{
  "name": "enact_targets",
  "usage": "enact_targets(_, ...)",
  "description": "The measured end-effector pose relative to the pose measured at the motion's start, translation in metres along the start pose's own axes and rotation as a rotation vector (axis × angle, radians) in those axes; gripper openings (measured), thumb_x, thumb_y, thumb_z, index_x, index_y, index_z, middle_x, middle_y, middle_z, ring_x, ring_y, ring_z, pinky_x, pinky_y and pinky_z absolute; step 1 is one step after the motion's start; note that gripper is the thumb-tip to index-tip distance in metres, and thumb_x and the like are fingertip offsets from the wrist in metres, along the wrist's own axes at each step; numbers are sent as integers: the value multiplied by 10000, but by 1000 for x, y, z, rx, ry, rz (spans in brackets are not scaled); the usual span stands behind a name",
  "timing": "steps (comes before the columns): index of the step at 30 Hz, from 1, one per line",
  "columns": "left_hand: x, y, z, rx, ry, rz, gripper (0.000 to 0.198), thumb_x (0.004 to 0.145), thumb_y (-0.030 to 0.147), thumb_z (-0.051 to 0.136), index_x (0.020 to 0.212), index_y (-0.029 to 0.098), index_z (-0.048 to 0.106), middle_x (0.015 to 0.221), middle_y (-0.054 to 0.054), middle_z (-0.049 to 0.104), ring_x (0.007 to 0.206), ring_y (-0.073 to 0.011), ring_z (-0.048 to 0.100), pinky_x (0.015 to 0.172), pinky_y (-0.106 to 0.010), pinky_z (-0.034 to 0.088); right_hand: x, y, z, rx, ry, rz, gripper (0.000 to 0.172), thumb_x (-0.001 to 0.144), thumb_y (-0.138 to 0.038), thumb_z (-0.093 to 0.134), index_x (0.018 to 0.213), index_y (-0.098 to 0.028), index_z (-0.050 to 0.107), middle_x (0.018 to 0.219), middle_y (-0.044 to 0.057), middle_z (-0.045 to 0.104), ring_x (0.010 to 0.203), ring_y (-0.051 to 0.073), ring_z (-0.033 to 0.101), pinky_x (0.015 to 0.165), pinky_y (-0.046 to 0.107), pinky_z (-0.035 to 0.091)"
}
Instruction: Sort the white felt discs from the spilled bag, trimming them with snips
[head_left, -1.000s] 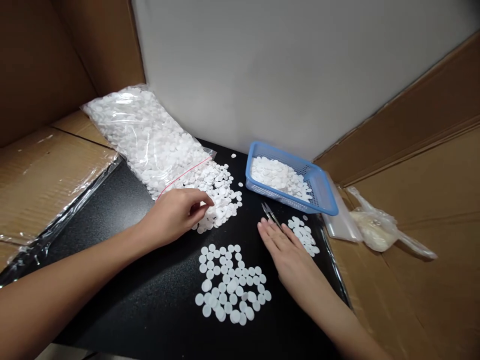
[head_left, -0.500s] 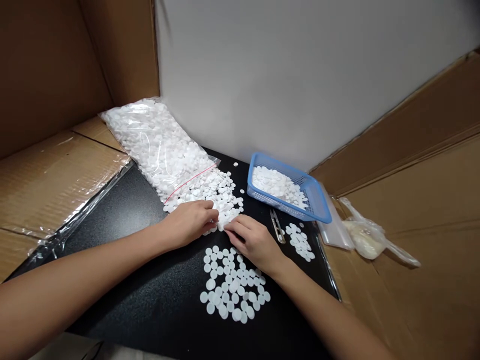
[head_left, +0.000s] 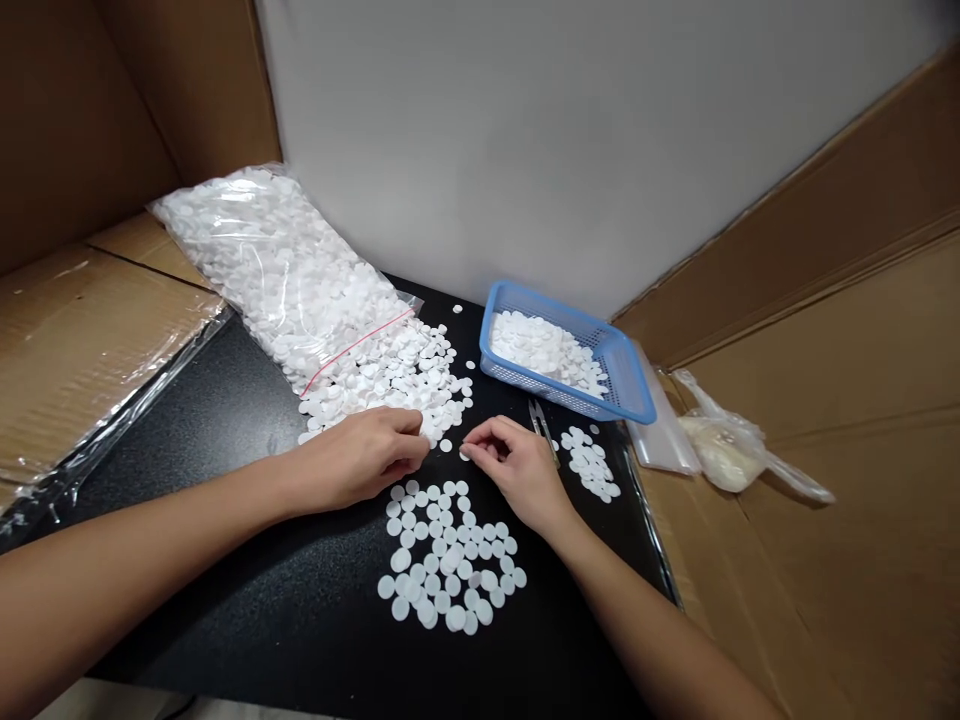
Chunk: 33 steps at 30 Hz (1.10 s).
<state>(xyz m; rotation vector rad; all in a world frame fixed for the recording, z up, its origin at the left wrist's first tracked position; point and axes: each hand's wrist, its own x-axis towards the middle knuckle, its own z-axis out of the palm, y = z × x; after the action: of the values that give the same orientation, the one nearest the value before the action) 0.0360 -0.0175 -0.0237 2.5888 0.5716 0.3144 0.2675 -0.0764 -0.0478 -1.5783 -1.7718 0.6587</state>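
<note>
My right hand (head_left: pixel 525 475) has thumb and forefinger pinched at the edge of a small white disc (head_left: pixel 464 456), low over the black table (head_left: pixel 247 590). Curled closed, my left hand (head_left: pixel 367 458) rests at the near edge of a loose pile of white discs (head_left: pixel 397 375); whatever its fingertips hold is hidden. The pile spills from the mouth of a clear zip bag (head_left: pixel 281 275) full of such discs. Nearer me, a flat spread of white discs (head_left: pixel 450 560) lies mostly in one layer, some overlapping.
Against the wall stands a blue basket (head_left: pixel 637 385) partly filled with discs. Thread snips (head_left: pixel 541 425) lie beside my right hand, next to a smaller disc cluster (head_left: pixel 590 465). Farther right are flat clear bags (head_left: pixel 664 430) and a knotted plastic bag (head_left: pixel 724 450) on cardboard.
My hands have moved apart, the right drawing away from the pile with a disc at its fingertips. A single disc now shows between the hands. The view has shifted slightly.
</note>
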Motion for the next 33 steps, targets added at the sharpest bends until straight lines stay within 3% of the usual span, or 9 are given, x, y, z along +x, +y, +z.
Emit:
enact_targets(3,0,-1,-1,-13,-13,35,177,905,97,551,767,176,630,819,-13,533,714,-137,529,627,-245,381,3,4,4,44,32,-29,143,904,-256,583,854,-202,705,803,23,649,656,153,568,601,283,459)
enact_targets(9,3,-8,-11,-88,-112,23,152,905,138,607,842,205,729,815,-16,584,764,-147,584,676,-237,418,4,1,10,42,-60,-76,91,882,-245,646,909,-207,725,845,26,590,698,154,553,615,284,463)
enact_targets(15,4,-7,-21,-183,-177,-99,60,850,171,654,875,199,701,808,-3,606,705,-142,584,629,-231,419,1,-1,4,83,-84,-53,82,857,-192,645,776,-199,647,820,9,592,642,130,488,601,278,434)
enact_targets(22,1,-11,-20,-160,-202,-110,97,874,115,629,921,190,665,888,-13,638,782,-144,606,697,-232,437,-2,8,-11,116,-243,-179,124,911,-221,599,833,-220,696,855,28,601,768,166,591,662,299,485)
enact_targets(25,1,-12,-17,-131,-179,-99,115,929,129,560,916,189,657,916,-22,652,817,-149,618,723,-240,444,-1,13,-13,160,-130,-101,154,933,-226,551,836,-213,670,822,21,624,728,162,615,673,307,494)
enact_targets(29,2,-11,-13,-31,-127,-106,174,977,166,490,943,184,659,931,-39,642,804,-155,619,711,-256,445,1,20,-11,232,11,71,205,971,-318,489,920,-206,653,698,-17,590,453,104,488,474,268,409)
enact_targets(31,3,-10,-10,22,-105,-113,180,982,177,479,947,184,656,937,-45,635,807,-162,619,706,-261,446,1,20,-10,184,38,54,200,969,-308,499,932,-209,669,732,0,620,522,126,549,515,276,442)
enact_targets(33,3,-10,-7,56,-87,-126,170,974,177,488,937,184,654,928,-45,629,797,-166,618,694,-264,443,1,19,-9,102,30,-32,154,947,-242,532,924,-215,682,835,29,670,713,174,635,647,306,499)
